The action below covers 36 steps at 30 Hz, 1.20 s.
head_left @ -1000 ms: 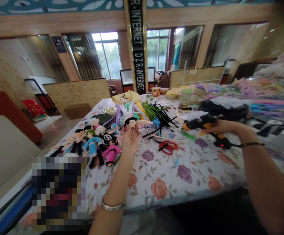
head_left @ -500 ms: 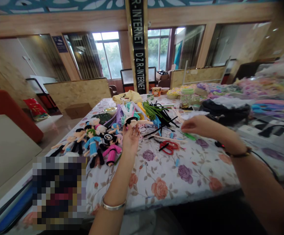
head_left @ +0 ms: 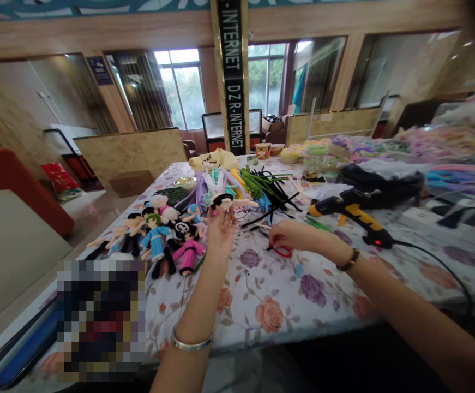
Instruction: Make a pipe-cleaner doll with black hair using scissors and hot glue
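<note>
My left hand [head_left: 221, 234] is raised over the table, its fingers closed round a small pipe-cleaner doll [head_left: 223, 202] with black hair and pale limbs. One pale limb sticks out to the right. Low over the red-handled scissors [head_left: 283, 251], my right hand [head_left: 292, 236] has its fingers bent down and drawn together. A short black strip [head_left: 269, 248] shows just under its fingertips; whether they grip it is hidden. The hand covers most of the scissors. To the right lies a black and yellow glue gun [head_left: 349, 210] with a red light and a cord.
Several finished dolls [head_left: 155, 237] lie left of my left hand. Behind are bundles of coloured pipe cleaners [head_left: 257, 183] and a yellow bag [head_left: 214, 161]. A green tool [head_left: 317, 224] lies near the glue gun. White boxes [head_left: 425, 221] and plastic-wrapped bundles [head_left: 433, 142] fill the right side.
My right hand has moved left and down, from beside the green tool to the scissors. The glue gun now shows in full. My left hand still holds the doll in nearly the same place.
</note>
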Motion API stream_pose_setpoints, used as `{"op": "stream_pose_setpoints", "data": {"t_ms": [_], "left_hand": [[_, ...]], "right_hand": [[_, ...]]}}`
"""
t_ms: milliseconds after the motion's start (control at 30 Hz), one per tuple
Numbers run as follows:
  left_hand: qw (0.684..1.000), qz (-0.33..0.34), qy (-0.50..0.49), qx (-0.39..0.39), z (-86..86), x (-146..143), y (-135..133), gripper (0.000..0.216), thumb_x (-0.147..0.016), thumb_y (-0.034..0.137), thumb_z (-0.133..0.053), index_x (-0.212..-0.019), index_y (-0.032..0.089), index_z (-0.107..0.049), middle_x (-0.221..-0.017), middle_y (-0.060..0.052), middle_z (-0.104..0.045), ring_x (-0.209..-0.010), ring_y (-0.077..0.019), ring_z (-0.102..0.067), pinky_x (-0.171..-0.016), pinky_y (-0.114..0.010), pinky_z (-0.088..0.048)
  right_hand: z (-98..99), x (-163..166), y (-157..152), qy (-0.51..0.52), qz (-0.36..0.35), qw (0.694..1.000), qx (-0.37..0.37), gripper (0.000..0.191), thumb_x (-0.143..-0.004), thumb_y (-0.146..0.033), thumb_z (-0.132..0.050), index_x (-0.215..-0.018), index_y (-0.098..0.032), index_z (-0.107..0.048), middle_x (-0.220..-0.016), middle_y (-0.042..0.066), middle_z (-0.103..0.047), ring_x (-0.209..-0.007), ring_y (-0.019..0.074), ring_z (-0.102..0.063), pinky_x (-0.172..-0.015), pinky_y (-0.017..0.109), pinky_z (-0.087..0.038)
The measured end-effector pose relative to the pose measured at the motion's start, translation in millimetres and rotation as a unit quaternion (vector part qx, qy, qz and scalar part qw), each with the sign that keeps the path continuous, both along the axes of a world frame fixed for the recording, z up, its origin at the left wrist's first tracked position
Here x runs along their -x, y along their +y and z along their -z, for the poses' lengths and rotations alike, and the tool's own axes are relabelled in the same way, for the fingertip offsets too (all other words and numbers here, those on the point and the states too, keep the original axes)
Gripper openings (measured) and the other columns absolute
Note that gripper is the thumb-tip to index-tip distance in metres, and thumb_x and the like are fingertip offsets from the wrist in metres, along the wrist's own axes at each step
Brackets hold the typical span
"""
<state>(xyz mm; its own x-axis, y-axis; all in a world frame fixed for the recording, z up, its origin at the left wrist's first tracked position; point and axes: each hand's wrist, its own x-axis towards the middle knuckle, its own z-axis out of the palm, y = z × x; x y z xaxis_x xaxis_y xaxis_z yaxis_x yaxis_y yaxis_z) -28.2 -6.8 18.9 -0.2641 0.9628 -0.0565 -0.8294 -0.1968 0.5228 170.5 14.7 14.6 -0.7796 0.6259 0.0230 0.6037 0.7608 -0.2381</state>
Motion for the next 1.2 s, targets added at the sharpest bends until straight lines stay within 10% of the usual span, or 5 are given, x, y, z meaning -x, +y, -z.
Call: {"op": "stream_pose_setpoints", "data": {"t_ms": [333, 667, 1200], "left_hand": [[1.0, 0.007, 0.008, 0.0, -1.0, -1, -1, 0.014, -0.082, 0.013, -0.056, -0.09, 0.023, -0.05, -0.079, 0.001, -0.064, -0.074, -0.0115, -0.066, -0.064, -0.021, -0.046], [0.987, 0.105, 0.115, -0.043, 4.7, -13, -7, 0.045, -0.065, 0.003, -0.068, -0.101, 0.026, -0.055, -0.074, 0.003, -0.066, -0.077, -0.0163, -0.068, -0.071, -0.025, -0.043], [0.945, 0.224, 0.216, -0.104, 8.5, -17, -14, 0.05, -0.055, 0.013, -0.078, -0.102, 0.023, -0.061, -0.077, -0.001, -0.069, -0.07, -0.0146, -0.066, -0.073, -0.026, -0.046]], "right_hand": [[-13.9, -11, -3, 0.111, 0.049, 0.991, 0.063, 0.013, -0.077, -0.023, -0.054, -0.077, -0.015, -0.065, -0.073, 0.004, -0.065, -0.067, 0.0138, -0.056, -0.065, 0.024, -0.042], [-37.9, -13, -15, 0.438, 0.115, 0.883, 0.125, 0.036, -0.068, -0.052, -0.061, -0.075, -0.017, -0.054, -0.065, -0.001, -0.051, -0.059, 0.0107, -0.045, -0.057, 0.025, -0.036], [-32.4, -2, -18, 0.445, 0.119, 0.878, 0.131, 0.038, -0.07, -0.054, -0.056, -0.074, -0.017, -0.052, -0.066, -0.001, -0.05, -0.059, 0.0104, -0.043, -0.056, 0.025, -0.037]]}}
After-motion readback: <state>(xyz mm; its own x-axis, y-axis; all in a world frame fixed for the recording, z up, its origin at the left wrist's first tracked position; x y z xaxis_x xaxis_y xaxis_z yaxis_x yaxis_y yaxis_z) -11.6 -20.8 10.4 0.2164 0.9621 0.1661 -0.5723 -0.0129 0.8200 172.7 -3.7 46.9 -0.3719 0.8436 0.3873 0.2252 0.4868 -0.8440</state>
